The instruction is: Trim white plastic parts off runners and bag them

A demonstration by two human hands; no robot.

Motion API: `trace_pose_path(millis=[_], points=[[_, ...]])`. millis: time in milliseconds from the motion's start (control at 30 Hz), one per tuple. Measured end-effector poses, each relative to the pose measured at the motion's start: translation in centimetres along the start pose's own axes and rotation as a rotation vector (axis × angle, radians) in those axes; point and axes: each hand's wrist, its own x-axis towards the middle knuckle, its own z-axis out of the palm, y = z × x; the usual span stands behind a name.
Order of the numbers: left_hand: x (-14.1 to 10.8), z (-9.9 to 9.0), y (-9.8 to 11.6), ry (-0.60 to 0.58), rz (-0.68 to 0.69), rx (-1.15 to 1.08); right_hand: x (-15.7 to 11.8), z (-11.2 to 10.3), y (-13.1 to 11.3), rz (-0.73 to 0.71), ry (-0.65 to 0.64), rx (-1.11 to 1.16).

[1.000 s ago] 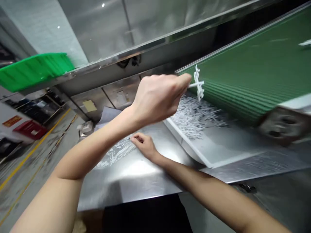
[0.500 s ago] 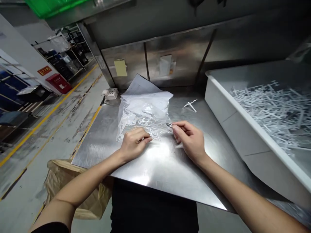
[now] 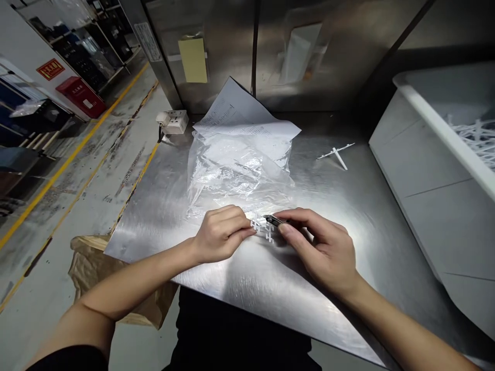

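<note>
My left hand (image 3: pixel 223 234) is closed in a pinch on a small white plastic sprue (image 3: pixel 257 222), whose short branches stick out to the right of the fingertips. My right hand (image 3: pixel 320 247) grips what looks like a nail clipper (image 3: pixel 274 220), its metal tip right beside the sprue. Whether the tip touches the plastic I cannot tell. Just beyond both hands lies a clear plastic bag (image 3: pixel 240 170) on the metal table (image 3: pixel 240 299). Another white sprue (image 3: pixel 335 153), T-shaped, rests on the table farther right.
A large white bin (image 3: pixel 417 180) of many white sprues stands on the right. Printed paper (image 3: pixel 240 111) lies under the bag's far side. A socket block (image 3: pixel 176 122) sits at the far left corner. A brown paper bag (image 3: pixel 93 263) is below the table's left edge.
My view has moved closer and lower. My left hand now holds the sprue up off the bag's near edge, and my right hand has brought the nail clipper against or beside it.
</note>
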Motion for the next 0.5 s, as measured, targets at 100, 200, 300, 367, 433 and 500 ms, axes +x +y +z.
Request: trace_pose_path(millis=[100,200,300,367,433,500], points=[[0.05,0.02,0.10,-0.022,0.019,0.000,0.00,0.00,-0.15,-0.016,-0.005,-0.002],[0.16,-0.01,0.24,-0.034,0.047,0.008,0.00,0.05,-0.15,-0.026,0.001,-0.006],[0.26,-0.03,0.37,-0.045,0.070,0.023,-0.02,0.13,-0.09,-0.045,0.002,-0.009],[0.29,-0.04,0.43,-0.051,0.081,0.031,-0.02,0.17,-0.05,-0.051,-0.002,-0.008],[0.28,-0.04,0.46,-0.058,0.084,0.038,-0.02,0.20,-0.03,-0.048,-0.010,-0.009],[0.23,-0.03,0.46,-0.068,0.082,0.045,-0.01,0.23,-0.01,-0.049,-0.019,-0.006]])
